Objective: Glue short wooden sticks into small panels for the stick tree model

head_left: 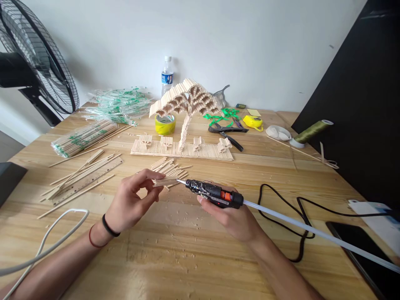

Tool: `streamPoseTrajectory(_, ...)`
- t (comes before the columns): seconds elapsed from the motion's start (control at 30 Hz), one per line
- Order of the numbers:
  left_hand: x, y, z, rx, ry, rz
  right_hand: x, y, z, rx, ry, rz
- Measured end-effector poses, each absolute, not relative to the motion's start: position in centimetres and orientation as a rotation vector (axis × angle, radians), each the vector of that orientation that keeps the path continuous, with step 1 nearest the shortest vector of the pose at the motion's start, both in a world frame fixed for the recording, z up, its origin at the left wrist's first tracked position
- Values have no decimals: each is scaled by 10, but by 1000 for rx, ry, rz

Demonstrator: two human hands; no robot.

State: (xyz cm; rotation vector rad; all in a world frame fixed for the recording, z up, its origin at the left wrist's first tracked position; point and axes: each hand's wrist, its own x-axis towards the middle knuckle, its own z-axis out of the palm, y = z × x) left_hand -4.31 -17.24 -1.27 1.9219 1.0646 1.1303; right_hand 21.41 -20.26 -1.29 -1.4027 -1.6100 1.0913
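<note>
Between thumb and fingers, my left hand [133,200] pinches a small panel of joined wooden sticks [165,181]. My right hand [233,216] is wrapped round a black hot glue gun [214,193], its nozzle touching or nearly touching the panel's right end. A long translucent glue stick [281,214] runs out of the gun's back. Under and behind the panel lies a pile of short cut sticks [171,167]. Farther back stands a tree-shaped stick model [186,129] on a slatted base [200,153] with several small stick pieces on it.
At left lie a ruler [87,181], loose sticks and bagged sticks [84,135]; a fan [40,54] stands beyond. Behind are yellow tape [165,125], a bottle [167,77], pliers [229,133] and a tape measure [253,122]. A black cord [281,225] and a phone [359,246] lie at right.
</note>
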Motion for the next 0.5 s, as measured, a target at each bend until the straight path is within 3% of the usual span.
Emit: streamPoseTrajectory(0.5,-44,-171,-11,1806,1044,1186,216,-200,-12,-1333,-1601,1063)
